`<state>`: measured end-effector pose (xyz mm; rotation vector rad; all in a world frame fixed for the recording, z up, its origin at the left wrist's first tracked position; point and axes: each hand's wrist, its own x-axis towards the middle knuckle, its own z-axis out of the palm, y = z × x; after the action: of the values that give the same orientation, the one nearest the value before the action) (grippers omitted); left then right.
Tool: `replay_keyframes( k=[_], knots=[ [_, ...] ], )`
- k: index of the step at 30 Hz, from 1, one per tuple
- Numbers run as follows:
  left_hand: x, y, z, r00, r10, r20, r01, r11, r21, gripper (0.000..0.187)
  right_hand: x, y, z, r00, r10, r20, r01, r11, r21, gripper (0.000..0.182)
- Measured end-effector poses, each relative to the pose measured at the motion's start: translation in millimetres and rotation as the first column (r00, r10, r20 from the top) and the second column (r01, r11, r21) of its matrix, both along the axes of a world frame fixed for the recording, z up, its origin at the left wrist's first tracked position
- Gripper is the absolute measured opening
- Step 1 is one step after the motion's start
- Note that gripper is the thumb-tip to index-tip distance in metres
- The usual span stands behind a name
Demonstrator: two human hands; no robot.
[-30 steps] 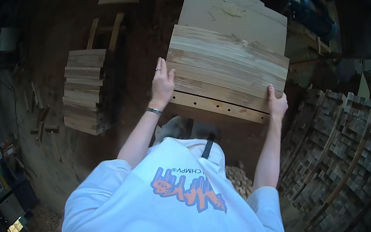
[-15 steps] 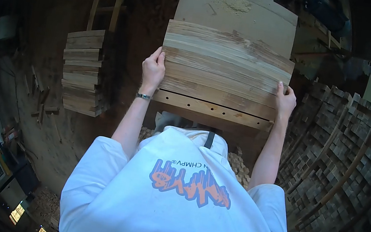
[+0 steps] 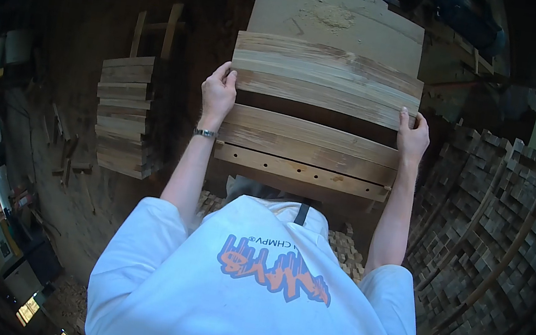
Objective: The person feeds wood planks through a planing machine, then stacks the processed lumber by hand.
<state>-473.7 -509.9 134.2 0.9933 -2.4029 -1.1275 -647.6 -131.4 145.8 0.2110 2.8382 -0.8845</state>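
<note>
My left hand (image 3: 219, 93) grips the left end of a group of wooden boards (image 3: 322, 82) lying side by side, fingers at their edge. At the right end of the same boards, my right hand (image 3: 413, 134) pinches the edge with thumb and fingers. A dark gap separates these boards from the nearer boards (image 3: 307, 137), which lie closer to my body. Along the front runs a wooden rail (image 3: 282, 165) with several round holes. Beyond the held boards lies a flat panel (image 3: 277, 13) with a heap of sawdust (image 3: 333, 16) on it.
A stack of boards (image 3: 122, 111) stands at the left, with wooden bars (image 3: 172, 32) behind it. Many wood blocks (image 3: 475, 219) are piled at the right. Wood scraps (image 3: 68, 151) lie on the floor at the left. Dark machinery (image 3: 466, 20) is at the back right.
The boards between my hands have parted from the nearer boards, opening a dark gap. Both hands are still at the board ends. The whole view has shifted slightly.
</note>
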Motion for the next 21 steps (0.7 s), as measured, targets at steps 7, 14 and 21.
replay_keyframes(
  k=[7, 14, 21],
  knots=[
    [-103, 77, 36, 0.534, -0.758, 0.374, 0.829, 0.385, -0.405, 0.103, 109, -79, 29, 0.629, 0.692, -0.354, -0.732, 0.680, 0.028, 0.080],
    [-144, 94, 42, 0.291, -0.738, 0.609, 0.954, 0.175, -0.243, 0.135, 131, -85, 8, 0.547, 0.801, -0.243, -0.812, 0.578, 0.076, 0.081],
    [-166, 77, 51, 0.199, -0.867, 0.457, 0.973, 0.229, 0.009, 0.131, 115, -84, 9, 0.539, 0.823, -0.180, -0.823, 0.560, 0.096, 0.091]
  ],
)
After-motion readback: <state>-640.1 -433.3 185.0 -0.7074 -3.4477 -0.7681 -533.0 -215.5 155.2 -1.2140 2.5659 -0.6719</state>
